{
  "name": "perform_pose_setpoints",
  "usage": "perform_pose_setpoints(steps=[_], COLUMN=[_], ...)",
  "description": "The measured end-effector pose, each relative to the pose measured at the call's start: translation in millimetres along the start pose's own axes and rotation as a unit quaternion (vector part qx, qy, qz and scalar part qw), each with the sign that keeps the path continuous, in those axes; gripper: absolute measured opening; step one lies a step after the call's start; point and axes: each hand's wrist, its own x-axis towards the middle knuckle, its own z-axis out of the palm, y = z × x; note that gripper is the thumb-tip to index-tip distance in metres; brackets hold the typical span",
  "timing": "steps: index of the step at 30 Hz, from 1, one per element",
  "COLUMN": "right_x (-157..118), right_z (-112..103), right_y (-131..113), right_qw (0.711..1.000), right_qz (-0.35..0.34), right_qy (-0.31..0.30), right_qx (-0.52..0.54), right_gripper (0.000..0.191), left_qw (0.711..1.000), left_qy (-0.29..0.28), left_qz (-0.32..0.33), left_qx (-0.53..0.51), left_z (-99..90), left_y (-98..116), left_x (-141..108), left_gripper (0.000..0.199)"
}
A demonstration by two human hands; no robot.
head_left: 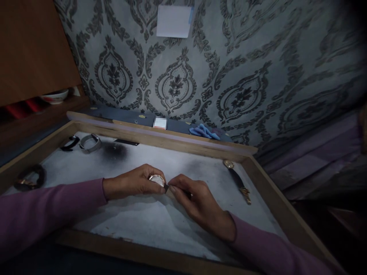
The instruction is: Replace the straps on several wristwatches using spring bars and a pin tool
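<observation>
My left hand (140,181) is closed around a round watch (156,180) with a gold-coloured rim and a pale face or back; I cannot tell which side shows. A short dark strip, which looks like the watch strap (166,187), sticks out at its lower right. The thumb and fingers of my right hand (193,194) pinch the strip's end. Both hands are above the white floor of a shallow wooden tray (160,140). To the right of my right hand lies another watch (238,179) with a dark strap and gold-coloured parts.
At the tray's left are a grey watch (90,144), a small black-strapped watch (70,143) and a dark band (30,178). A flat black strip (126,142) lies along the back. Behind the tray's rim are a blue cloth (204,131) and a small box (159,122), near the patterned wall.
</observation>
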Motion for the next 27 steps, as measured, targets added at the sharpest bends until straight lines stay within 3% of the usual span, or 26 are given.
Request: perform_pose_setpoints(steps=[13, 27], right_x=[3.3, 3.6], right_z=[2.0, 4.8], right_y=[-1.8, 0.2], right_qw=[0.993, 0.983], right_qz=[0.085, 0.116], right_qy=[-0.001, 0.005], right_qx=[0.086, 0.141], right_gripper=[0.014, 0.014], left_qw=[1.0, 1.0], left_qy=[0.01, 0.013], left_qz=[-0.015, -0.017], left_qx=[-0.001, -0.007], left_z=[-0.7, -1.3], left_y=[0.2, -2.2], left_x=[0.6, 1.5], left_gripper=[0.023, 0.016])
